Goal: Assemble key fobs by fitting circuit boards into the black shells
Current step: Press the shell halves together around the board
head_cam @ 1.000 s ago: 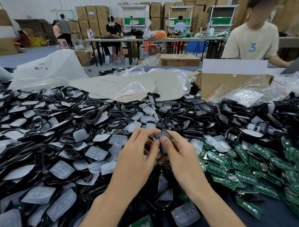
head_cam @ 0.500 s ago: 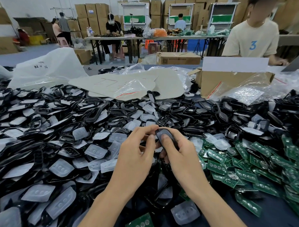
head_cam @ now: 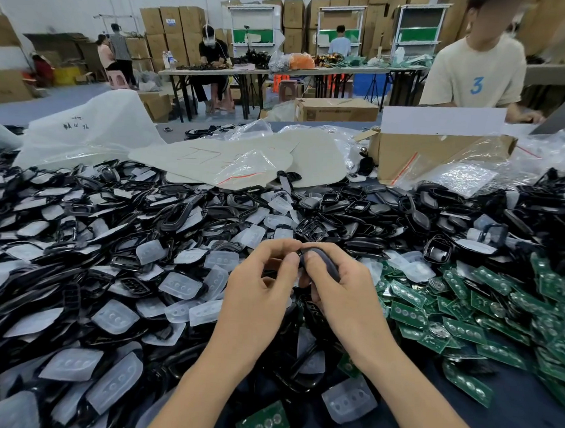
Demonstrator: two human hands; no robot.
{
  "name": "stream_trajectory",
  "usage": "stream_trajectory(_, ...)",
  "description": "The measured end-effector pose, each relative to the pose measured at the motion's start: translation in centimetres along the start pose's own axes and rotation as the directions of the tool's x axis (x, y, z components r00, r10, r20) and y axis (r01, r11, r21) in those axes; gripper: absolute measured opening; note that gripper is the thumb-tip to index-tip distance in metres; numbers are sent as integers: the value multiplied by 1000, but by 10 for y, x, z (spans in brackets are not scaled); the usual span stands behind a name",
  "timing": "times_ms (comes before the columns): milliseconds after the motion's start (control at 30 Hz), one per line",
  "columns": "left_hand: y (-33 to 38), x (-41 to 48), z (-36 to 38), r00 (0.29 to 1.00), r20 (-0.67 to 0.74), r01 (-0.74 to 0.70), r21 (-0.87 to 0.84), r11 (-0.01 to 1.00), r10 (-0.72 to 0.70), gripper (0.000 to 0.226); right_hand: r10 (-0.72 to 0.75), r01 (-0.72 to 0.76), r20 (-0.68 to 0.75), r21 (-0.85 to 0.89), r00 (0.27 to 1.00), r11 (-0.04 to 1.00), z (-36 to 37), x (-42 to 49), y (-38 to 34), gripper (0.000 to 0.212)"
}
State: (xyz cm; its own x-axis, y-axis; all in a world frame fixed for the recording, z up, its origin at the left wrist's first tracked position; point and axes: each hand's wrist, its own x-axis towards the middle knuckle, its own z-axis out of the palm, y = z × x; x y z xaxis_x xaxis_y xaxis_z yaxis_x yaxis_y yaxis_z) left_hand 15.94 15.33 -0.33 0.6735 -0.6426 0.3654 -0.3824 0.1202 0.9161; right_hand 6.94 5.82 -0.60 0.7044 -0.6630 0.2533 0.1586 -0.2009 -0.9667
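The black shell [head_cam: 328, 263] had tipped sideways. The left hand [head_cam: 260, 298] and right hand [head_cam: 347, 300] both pinched it, beside the green boards [head_cam: 407, 313].

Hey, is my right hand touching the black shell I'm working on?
Touching. The head view shows the right hand gripping the black shell, thumb pressed flat on its top face.

Both hands meet above a heap of black shells [head_cam: 184, 216]: right hand [head_cam: 342, 291] grips a dark fob [head_cam: 321, 262], left hand [head_cam: 261, 287] pinches its end; green circuit boards [head_cam: 465, 306] piled to the right.
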Motion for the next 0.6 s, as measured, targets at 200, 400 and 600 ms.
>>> stream_trajectory(200, 1, 3, -3, 999, 8, 33, -135, 990, -33, 18, -13, 11, 92, 18, 996, 1000, 1, 0, 0, 24)
stream_trajectory(400, 0, 5, -4, 999, -21, 30, -111, 993, -33, 12, 33, -49, 167, 92, 985, 995, 1, 0, 2, 31)
stream_trajectory(600, 0, 4, -5, 996, -31, 83, -129, 988, -87, 24, 25, -23, 182, -14, 983, 1000, 2, 2, 8, 30)
